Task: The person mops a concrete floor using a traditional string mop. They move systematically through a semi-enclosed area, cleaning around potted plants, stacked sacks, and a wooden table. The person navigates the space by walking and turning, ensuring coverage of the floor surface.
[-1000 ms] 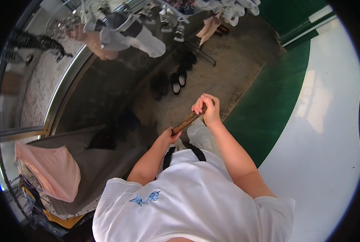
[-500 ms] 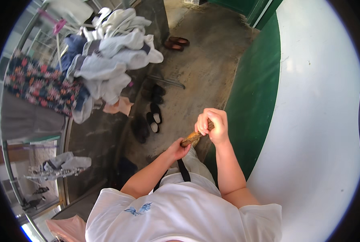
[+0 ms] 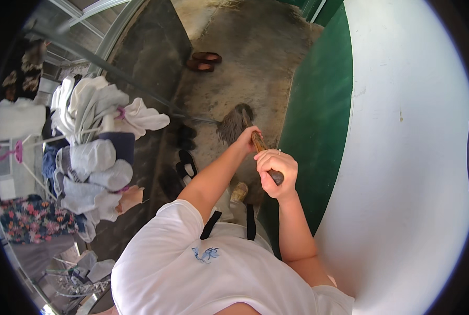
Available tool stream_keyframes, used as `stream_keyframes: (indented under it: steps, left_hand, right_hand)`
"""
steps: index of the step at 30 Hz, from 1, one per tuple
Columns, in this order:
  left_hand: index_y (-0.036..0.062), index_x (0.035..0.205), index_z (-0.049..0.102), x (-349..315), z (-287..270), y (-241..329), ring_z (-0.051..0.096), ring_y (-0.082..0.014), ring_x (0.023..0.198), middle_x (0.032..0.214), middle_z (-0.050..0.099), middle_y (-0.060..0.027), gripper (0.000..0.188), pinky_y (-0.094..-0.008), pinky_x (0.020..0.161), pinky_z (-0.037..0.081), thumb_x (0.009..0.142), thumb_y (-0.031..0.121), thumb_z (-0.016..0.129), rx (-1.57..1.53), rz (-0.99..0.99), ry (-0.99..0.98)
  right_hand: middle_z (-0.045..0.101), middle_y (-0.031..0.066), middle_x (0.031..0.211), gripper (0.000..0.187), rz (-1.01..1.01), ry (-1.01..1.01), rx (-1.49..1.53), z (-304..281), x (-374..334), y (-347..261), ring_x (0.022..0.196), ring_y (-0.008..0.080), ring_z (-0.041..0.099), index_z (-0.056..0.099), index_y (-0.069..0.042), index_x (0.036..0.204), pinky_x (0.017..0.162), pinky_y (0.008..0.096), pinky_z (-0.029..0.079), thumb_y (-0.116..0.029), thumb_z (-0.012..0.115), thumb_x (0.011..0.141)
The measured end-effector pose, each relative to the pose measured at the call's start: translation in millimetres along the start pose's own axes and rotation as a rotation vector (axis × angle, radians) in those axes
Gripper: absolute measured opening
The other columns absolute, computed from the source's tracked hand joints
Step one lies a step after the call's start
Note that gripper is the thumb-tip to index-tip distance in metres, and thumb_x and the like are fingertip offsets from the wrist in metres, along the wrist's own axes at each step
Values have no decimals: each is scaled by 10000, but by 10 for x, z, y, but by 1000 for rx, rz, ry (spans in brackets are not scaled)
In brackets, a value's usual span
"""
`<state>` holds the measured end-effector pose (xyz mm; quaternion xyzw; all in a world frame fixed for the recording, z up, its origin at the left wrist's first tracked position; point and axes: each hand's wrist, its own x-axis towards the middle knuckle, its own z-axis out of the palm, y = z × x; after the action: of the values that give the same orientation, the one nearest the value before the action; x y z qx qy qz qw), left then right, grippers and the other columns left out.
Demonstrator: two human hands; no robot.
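Observation:
A mop with a brown wooden handle is in both my hands. Its grey stringy head rests on the concrete floor ahead of me. Lower on the handle, my left hand is closed round the wood, close to the mop head. My right hand grips the top end, and the rounded tip of the mop handle pokes out of the fist. A ring shows on one finger of that hand.
Socks and other laundry hang on a rack at the left. Brown shoes lie farther along the floor, dark slippers nearer by the low dark wall. A green and white wall runs along the right.
My left hand has moved forward and my right hand back and down. The handle now points ahead, and the mop head has come into view. My view has shifted.

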<state>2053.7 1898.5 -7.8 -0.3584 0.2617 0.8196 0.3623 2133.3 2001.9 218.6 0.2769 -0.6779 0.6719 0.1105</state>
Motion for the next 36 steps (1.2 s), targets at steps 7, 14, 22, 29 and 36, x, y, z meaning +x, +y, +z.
stream_keyframes:
  steps: [7,14,22,29,36]
  left_hand:
    - [71,706,478,1098,111,1002,513,-166,540,611,511,-44,100,-298,513,454,750,133,544,199,71,113]
    - [44,769,502,1601,377,2522,556,-153,581,622,515,-44,130,-296,513,493,794,158,558,528,22,196]
    - [20,733,511,1548,993,3157,552,-167,590,655,538,-92,133,-276,556,494,816,117,550,373,-109,76]
    - [14,691,506,2557,1964,4169,531,-212,556,633,524,-108,206,-322,538,466,824,170,522,451,13,216]
    - [27,666,487,3438,3015,5458,508,-186,564,606,502,-92,221,-320,530,447,842,160,496,519,1,210]
  right_hand:
    - [509,92,600,195,48,330,3,-57,372,1024,569,233,522,464,-21,621,726,410,474,-136,545,756]
    - [532,112,737,187,50,19,-352,290,1405,1978,718,290,551,492,-22,710,776,402,480,59,636,622]
    - [531,109,789,154,40,-253,-410,-186,2328,3114,797,286,538,492,-24,722,798,394,463,16,623,652]
    - [539,110,853,129,86,-231,-401,-1040,3735,3834,894,301,535,505,-32,697,824,377,463,-18,623,646]
    - [571,101,912,148,118,-261,-357,-1815,5180,4620,910,280,566,535,-45,752,822,373,463,-2,633,651]
